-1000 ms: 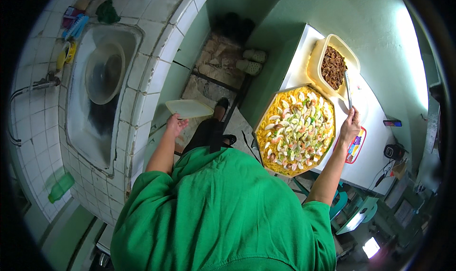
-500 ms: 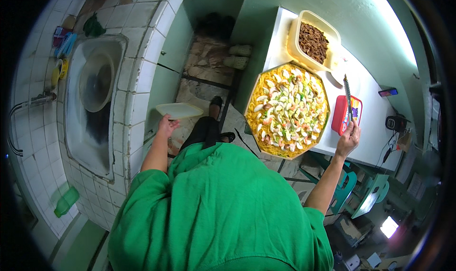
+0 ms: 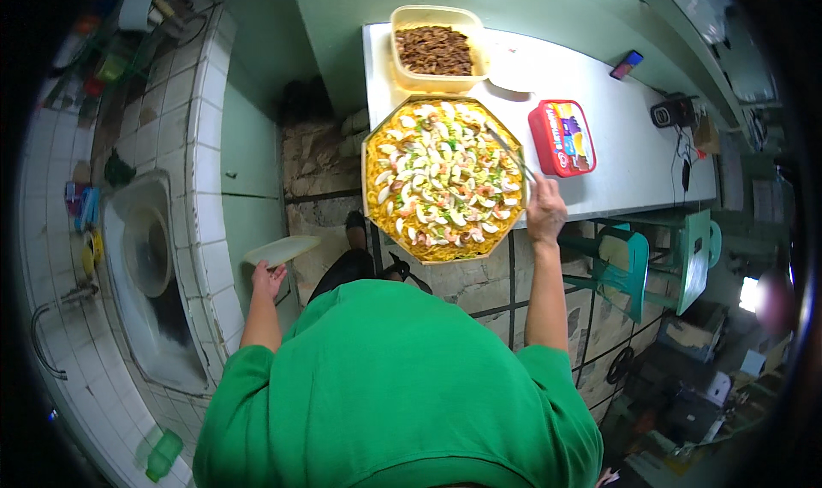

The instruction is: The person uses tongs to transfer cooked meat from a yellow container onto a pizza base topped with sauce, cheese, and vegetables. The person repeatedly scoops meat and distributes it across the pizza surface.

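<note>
My left hand (image 3: 268,280) grips a shallow, pale plastic lid (image 3: 282,250) by its near edge, low on the left, beside the cabinet under the sink counter. With my right hand (image 3: 545,210) I hold slim metal tongs (image 3: 516,156), which reach over the right side of an octagonal tray (image 3: 366,180). Yellow noodles (image 3: 438,248) fill that tray, topped with sliced boiled eggs, shrimp and chopped greens. Just behind it stands a cream plastic tub (image 3: 440,84) of brown meat strips (image 3: 435,51). A red plastic tub (image 3: 562,137) with a printed lid lies right of the tray.
The tray overhangs the near edge of the white table (image 3: 634,180). A phone (image 3: 627,65) and a black device with cables (image 3: 673,113) are farther right. Green chairs (image 3: 618,261) stand below the table. On the left, a basin (image 3: 147,250) sits in the sink (image 3: 128,317).
My view has swung toward the table. My right hand has brought the tongs from above the red tub down over the noodles. The left hand still holds the lid.
</note>
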A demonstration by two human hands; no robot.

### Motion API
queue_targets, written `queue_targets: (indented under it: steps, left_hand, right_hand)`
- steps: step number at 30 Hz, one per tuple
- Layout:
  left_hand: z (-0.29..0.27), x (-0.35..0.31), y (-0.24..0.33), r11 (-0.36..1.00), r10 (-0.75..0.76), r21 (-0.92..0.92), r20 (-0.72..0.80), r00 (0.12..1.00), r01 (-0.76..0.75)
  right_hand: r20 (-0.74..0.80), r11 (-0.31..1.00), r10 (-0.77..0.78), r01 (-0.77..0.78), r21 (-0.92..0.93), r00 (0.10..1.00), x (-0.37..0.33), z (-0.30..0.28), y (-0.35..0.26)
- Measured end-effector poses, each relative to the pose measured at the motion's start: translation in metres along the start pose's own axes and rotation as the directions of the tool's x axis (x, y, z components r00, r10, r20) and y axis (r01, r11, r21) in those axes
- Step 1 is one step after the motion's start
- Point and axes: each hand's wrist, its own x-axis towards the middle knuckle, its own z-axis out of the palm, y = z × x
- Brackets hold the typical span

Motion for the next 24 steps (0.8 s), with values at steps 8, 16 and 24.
queue_targets:
  steps: [8,16,24]
  left_hand:
    - [-0.003,-0.017,0.010,0.999,0.022,0.028,-0.007,1.000,-0.022]
    - [-0.003,-0.023,0.005,1.000,0.022,0.023,-0.049,0.999,-0.021]
    - [0.001,-0.015,0.003,1.000,-0.005,0.021,-0.049,0.999,0.006]
  right_hand:
    - [-0.050,0.983,-0.177,0.174,-0.055,0.983,-0.001,0.021,-0.011]
    - [0.065,0.990,-0.125,0.121,0.066,0.990,-0.014,0.028,-0.019]
    - [-0.080,0.969,0.070,-0.049,0.242,0.994,0.020,0.011,-0.022]
